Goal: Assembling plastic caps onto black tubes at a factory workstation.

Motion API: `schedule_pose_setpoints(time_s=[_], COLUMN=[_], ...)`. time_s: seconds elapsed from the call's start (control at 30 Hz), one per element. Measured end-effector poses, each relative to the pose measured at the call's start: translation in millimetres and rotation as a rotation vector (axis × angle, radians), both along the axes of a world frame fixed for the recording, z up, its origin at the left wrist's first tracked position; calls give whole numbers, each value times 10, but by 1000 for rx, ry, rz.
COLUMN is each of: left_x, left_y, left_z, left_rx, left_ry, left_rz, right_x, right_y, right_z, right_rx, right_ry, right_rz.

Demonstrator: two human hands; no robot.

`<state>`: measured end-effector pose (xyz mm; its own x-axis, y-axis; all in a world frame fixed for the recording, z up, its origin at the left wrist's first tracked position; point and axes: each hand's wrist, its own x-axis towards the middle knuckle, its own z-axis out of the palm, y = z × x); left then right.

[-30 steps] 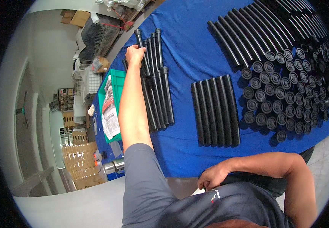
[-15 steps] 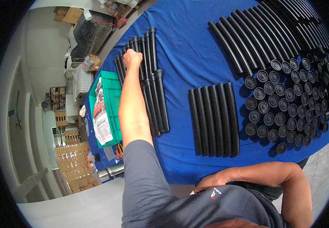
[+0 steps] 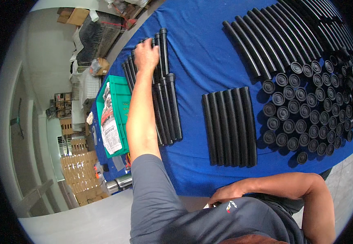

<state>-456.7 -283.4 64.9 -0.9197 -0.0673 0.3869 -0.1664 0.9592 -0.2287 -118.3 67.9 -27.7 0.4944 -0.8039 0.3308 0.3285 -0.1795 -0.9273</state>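
My left hand point(image 3: 146, 56) reaches far forward over a bunch of black capped tubes point(image 3: 170, 110). Its fingers look apart and bent down over the far tube ends, which they partly hide. No tube is seen lifted in it. These tubes lie in two overlapping rows, each with a wider black collar at its far end. My right hand point(image 3: 228, 192) lies at the table's near edge against my shirt, fingers stretched out and their tips partly hidden. Forward of it, several plain black tubes point(image 3: 229, 128) lie side by side.
Many round black caps point(image 3: 292, 107) cover the right of the blue cloth point(image 3: 192, 61). Longer black tubes point(image 3: 270, 40) lie in a row beyond them. A green crate point(image 3: 123, 93) with newspaper stands left of my forearm. Near it, a steel cylinder point(image 3: 119, 183) lies at the table edge.
My left hand has shifted slightly right and forward across the capped tubes, and its closed fingers have loosened apart. My right hand has stayed in place.
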Motion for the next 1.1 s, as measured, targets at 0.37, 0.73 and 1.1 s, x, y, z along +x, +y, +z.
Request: schedule_pose_setpoints(time_s=[0.37, 0.73, 1.1], left_x=[-56, -155, -232], left_y=[112, -30, -15], left_z=[-441, -564, -253], left_rx=[41, 36, 214], left_ry=[-387, -314, -433], left_rz=[139, 159, 210], right_x=[19, -11, -149], right_y=[-2, 26, 51], right_z=[-35, 6, 181], right_rx=[4, 57, 67], right_ry=[-21, -59, 34], right_rz=[-14, 6, -6])
